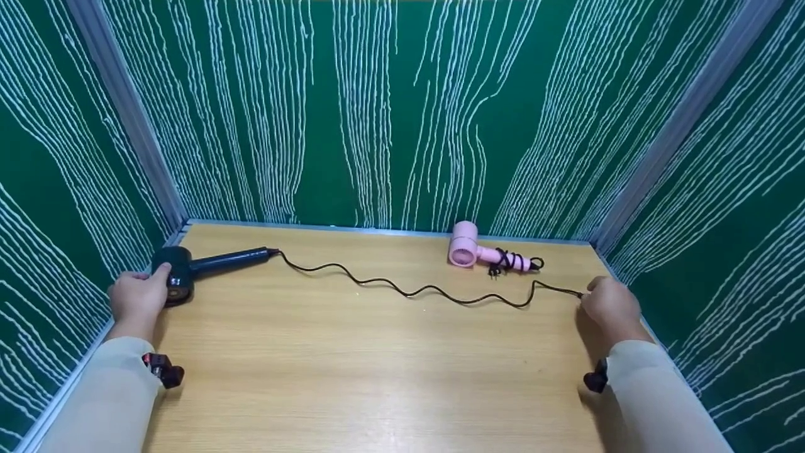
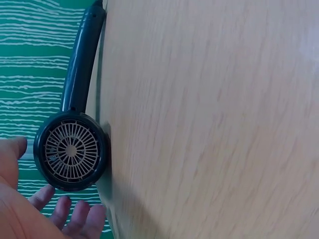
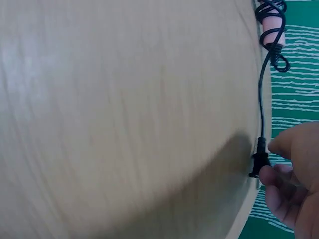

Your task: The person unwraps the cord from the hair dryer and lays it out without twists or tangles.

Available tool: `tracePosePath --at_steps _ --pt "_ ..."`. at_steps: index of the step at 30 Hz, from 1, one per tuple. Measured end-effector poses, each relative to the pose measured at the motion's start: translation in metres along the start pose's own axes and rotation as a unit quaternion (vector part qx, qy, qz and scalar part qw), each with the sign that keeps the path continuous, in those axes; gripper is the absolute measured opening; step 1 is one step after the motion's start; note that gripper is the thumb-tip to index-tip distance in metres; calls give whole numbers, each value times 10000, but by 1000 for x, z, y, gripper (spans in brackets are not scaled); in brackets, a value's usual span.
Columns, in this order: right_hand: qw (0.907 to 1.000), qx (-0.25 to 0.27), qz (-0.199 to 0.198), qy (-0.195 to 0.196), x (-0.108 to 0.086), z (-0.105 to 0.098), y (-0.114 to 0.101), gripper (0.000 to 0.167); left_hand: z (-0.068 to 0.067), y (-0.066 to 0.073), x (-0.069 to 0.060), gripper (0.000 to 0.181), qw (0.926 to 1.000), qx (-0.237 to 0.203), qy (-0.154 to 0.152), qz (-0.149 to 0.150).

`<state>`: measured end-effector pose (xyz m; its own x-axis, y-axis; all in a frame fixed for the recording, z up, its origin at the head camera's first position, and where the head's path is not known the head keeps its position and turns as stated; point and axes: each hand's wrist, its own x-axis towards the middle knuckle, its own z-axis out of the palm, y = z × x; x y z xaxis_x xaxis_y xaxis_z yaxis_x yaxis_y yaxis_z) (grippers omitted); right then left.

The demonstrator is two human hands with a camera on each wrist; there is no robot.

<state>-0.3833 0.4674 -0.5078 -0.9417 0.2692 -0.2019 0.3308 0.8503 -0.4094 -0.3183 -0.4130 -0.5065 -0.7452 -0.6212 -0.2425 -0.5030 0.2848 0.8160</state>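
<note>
At the far left of the table lies a dark green hair dryer (image 1: 179,277), its handle pointing right. Beside its round head is my left hand (image 1: 135,299); in the left wrist view the thumb is spread apart from the head, and the fingertips (image 2: 60,211) are at its lower rim, whose grille (image 2: 71,150) faces the camera. From the handle a black cord (image 1: 409,294) runs in waves to the right. My right hand (image 1: 610,308) pinches the black plug (image 3: 260,162) at the cord's end between thumb and finger, at the table's right edge.
A pink hair dryer (image 1: 464,244), its own black cord wound round the handle, lies near the back edge right of centre. Green walls (image 1: 352,113) with white wavy lines enclose the wooden table (image 1: 377,371) at the back and both sides.
</note>
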Motion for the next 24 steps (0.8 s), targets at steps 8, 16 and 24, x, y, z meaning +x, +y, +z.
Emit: tracePosePath --at_steps 8,16,24 --pt "9997 137 -170 94 -6 -9 -26 45 12 23 -14 67 9963 247 631 532" --pt "9938 -252 -981 452 -2 -1 -55 47 49 56 -35 50 9729 987 1109 1774" --pt "9898 -177 -1403 179 -2 3 -88 51 106 86 -65 35 9453 800 711 3082"
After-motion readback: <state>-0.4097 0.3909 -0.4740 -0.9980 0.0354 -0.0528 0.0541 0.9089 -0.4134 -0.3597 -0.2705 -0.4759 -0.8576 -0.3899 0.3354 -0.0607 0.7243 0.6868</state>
